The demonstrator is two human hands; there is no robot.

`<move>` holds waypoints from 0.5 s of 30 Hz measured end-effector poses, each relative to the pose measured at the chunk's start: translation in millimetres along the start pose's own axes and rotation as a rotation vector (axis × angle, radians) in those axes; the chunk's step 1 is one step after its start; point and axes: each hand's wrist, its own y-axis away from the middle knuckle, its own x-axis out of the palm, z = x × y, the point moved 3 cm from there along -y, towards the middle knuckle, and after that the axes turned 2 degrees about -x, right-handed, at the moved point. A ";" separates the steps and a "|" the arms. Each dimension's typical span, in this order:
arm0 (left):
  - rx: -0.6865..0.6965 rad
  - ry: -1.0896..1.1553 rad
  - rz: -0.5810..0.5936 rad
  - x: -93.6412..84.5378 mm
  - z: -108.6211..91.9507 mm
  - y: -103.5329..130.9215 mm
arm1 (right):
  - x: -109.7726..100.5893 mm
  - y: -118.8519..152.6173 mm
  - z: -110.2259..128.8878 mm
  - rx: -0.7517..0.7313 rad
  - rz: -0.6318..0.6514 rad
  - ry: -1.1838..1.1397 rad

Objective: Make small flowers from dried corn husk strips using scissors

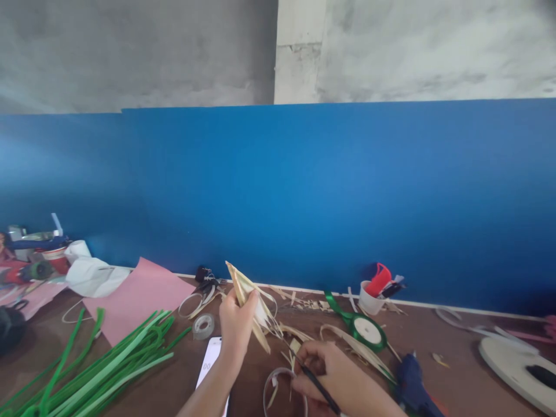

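My left hand is closed around a pointed, folded piece of pale dried leaf strips, raised above the table, with loose strip ends hanging to its right. In my right hand, lower and to the right, is a slim black-handled tool. Its thin tip points up and left, close to the loose strip ends; I cannot tell whether it touches them. Part of the right-hand fingers is hidden. Below the hands lies a clear ring-shaped band on the brown table.
Green pipe cleaners, pink paper, a tape roll and a phone lie to the left. Rightward are a green ribbon spool, a white cup and a blue glue gun. A blue partition rises behind.
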 end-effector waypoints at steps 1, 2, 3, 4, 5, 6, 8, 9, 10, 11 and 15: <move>-0.014 0.013 0.003 0.5 0.1 1.0 | 1.3 -1.0 0.2 0.020 0.006 0.007; -0.031 0.028 0.010 1.4 0.1 2.2 | 2.7 -2.0 0.7 0.041 0.014 0.012; -0.049 0.046 0.018 2.6 0.4 3.7 | 4.2 -2.8 1.6 0.055 0.021 0.009; -0.068 0.064 0.030 4.1 0.9 5.2 | 5.5 -3.4 3.2 0.053 0.016 -0.007; -0.087 0.084 0.042 5.8 1.7 6.7 | 7.0 -4.0 4.8 0.052 0.014 -0.027; -0.105 0.102 0.051 7.5 2.8 8.0 | 8.7 -4.5 6.1 0.056 0.013 -0.047; -0.135 0.135 0.066 10.9 6.0 10.0 | 12.0 -5.7 7.7 0.072 -0.002 -0.086; -0.146 0.148 0.072 12.3 7.8 10.5 | 13.7 -6.7 7.8 0.080 -0.010 -0.107; -0.157 0.161 0.078 13.5 9.6 10.8 | 15.5 -8.0 7.6 0.082 -0.013 -0.131; -0.165 0.173 0.083 14.5 11.2 11.0 | 17.2 -9.7 6.9 0.078 -0.015 -0.157; -0.181 0.201 0.084 15.9 15.4 10.1 | 23.6 -18.0 1.1 0.029 -0.012 -0.262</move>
